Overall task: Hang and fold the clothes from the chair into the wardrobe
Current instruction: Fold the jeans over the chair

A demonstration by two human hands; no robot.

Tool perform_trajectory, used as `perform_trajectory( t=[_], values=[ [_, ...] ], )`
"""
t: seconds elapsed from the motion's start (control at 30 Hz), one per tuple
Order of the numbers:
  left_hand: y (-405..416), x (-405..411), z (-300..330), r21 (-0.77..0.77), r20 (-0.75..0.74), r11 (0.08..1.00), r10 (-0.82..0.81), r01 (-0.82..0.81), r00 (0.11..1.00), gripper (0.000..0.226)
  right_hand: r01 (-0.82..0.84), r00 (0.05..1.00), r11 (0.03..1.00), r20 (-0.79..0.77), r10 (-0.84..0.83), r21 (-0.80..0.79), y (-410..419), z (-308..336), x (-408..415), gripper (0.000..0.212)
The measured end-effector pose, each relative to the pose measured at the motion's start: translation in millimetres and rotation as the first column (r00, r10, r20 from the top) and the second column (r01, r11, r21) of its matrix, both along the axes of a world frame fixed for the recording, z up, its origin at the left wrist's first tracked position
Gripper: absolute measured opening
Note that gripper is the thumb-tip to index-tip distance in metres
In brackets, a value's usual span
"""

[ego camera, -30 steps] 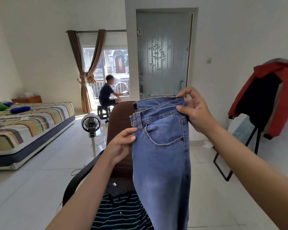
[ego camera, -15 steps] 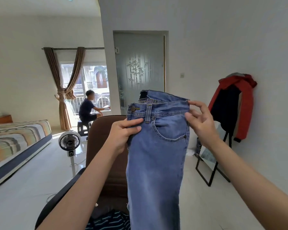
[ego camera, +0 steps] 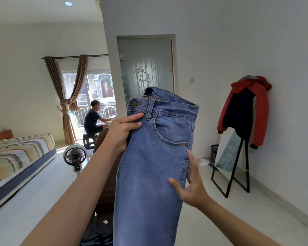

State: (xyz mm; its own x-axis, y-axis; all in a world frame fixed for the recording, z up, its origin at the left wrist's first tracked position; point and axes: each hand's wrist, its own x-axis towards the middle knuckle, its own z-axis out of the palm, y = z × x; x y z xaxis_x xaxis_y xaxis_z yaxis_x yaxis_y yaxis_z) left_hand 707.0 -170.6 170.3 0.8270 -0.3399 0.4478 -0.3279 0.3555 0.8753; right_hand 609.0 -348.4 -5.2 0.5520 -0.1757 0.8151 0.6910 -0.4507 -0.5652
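Right hand point(ego camera: 190, 185) has dropped from the waistband to partway down the outer seam of the jeans point(ego camera: 153, 166); left hand point(ego camera: 123, 132) has stayed up by the fly edge, just under the waistband. View has also tilted up since the earlier frame, so more ceiling shows and less of the chair.

Largest to smallest:
- Jeans: held up in front of the camera, folded lengthwise, waistband on top, legs hanging out of the bottom of frame. Not on the chair, not in a wardrobe — no wardrobe in view.
- Chair point(ego camera: 103, 174): brown back mostly hidden behind the left forearm and the denim. Dark striped clothing point(ego camera: 96, 235) on the seat, so more items are left.
- Left hand: thumb and fingers clamped on the front edge of the denim; carries the weight.
- Right hand: thumb in front, fingers spread along the side seam and behind it — a loose pinch.

Read: lower grip looks like setup for smoothing or a fold across the legs. Task looks early; jeans unfolded and not yet stowed.
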Motion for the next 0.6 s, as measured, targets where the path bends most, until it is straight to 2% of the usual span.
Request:
perform_trajectory(
  t=[0.07, 0.13, 0.2, 0.3, 0.37, 0.43, 0.53, 0.6],
  values=[
    [4.0, 2.4, 3.3, 0.006, -0.016, 0.999, 0.048, -0.048, 0.999, 0.036, 0.056, 0.997, 0.998, 0.056, -0.057, 0.015, 8.0, 9.7, 0.0, 0.065],
    [8.5, 5.5, 5.2, 0.016, -0.029, 0.997, 0.082, -0.082, 0.996, 0.037, 0.078, 0.997, 0.991, 0.019, -0.080, 0.107, 10.7, 28.8, 1.1, 0.045],
    [13.3, 5.5, 7.4, 0.029, -0.027, 0.996, 0.085, -0.084, 0.996, 0.037, -0.054, 0.993, 0.964, -0.091, 0.080, 0.260, 11.0, 49.5, -0.5, 0.044],
    [20.0, 5.2, 10.9, 0.065, 0.000, 0.995, 0.070, -0.070, 0.998, 0.035, -0.339, 0.867, 0.807, -0.171, 0.467, 0.484, 6.7, 71.8, -4.7, 0.041],
    [24.6, 3.4, 14.0, 0.072, 0.004, 0.996, 0.046, -0.046, 0.999, 0.036, -0.379, 0.823, 0.740, -0.164, 0.544, 0.555, 3.5, 86.1, -6.8, 0.038],
    [30.7, 2.7, 14.9, 0.043, -0.035, 0.999, -0.008, 0.010, 0.999, 0.037, -0.373, 0.824, 0.715, -0.144, 0.549, 0.591, 1.0, 102.7, -8.6, 0.038],
    [41.6, 7.4, 8.5, -0.145, -0.132, 0.976, -0.183, 0.163, 0.974, 0.037, -0.398, 0.818, 0.685, -0.102, 0.567, 0.610, -0.5, 126.6, -10.0, 0.038],
    [45.2, 9.9, -4.2, -0.356, -0.159, 0.898, -0.333, 0.261, 0.930, 0.038, -0.417, 0.815, 0.666, -0.070, 0.575, 0.619, 0.8, 141.4, -8.1, 0.039]
  ],
)
